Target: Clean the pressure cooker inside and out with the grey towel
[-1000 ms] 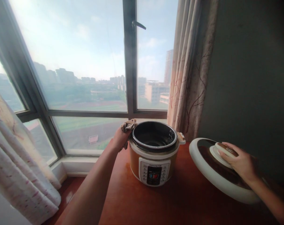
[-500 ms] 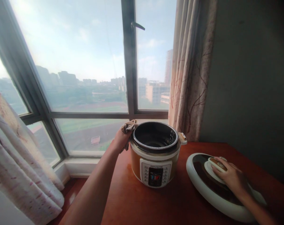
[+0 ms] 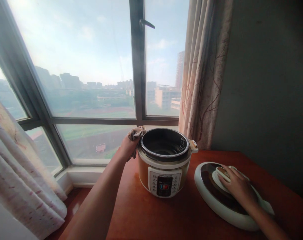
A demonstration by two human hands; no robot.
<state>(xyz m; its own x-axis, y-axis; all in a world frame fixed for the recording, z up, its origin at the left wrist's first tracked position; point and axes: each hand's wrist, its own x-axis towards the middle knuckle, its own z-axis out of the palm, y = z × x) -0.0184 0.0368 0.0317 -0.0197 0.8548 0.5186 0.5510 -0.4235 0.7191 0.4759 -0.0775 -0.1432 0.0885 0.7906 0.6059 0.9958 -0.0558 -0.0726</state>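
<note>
Resting flat on the table point(image 3: 166, 216), the cooker lid point(image 3: 216, 196) has the right hand point(image 3: 237, 186) closed over its knob. The left hand point(image 3: 127, 146) grips a cloth point(image 3: 136, 132) against the pressure cooker point(image 3: 164, 163) rim.

One cooker point(image 3: 164, 163) stands open on the one table point(image 3: 166, 216), and it serves as the mark for the rest: one lid point(image 3: 225, 196) lies to its right, one cloth point(image 3: 136, 133) sits at its left rim, and one control panel point(image 3: 164, 184) is on its front. Two hands show, the left hand point(image 3: 127, 146) beside the cooker's left rim and the right hand point(image 3: 237, 186) on the lid. Two curtains hang, one curtain point(image 3: 203, 73) behind the cooker to the right and the other curtain point(image 3: 18, 176) far to its left, with one window handle point(image 3: 146, 24) above it.
</note>
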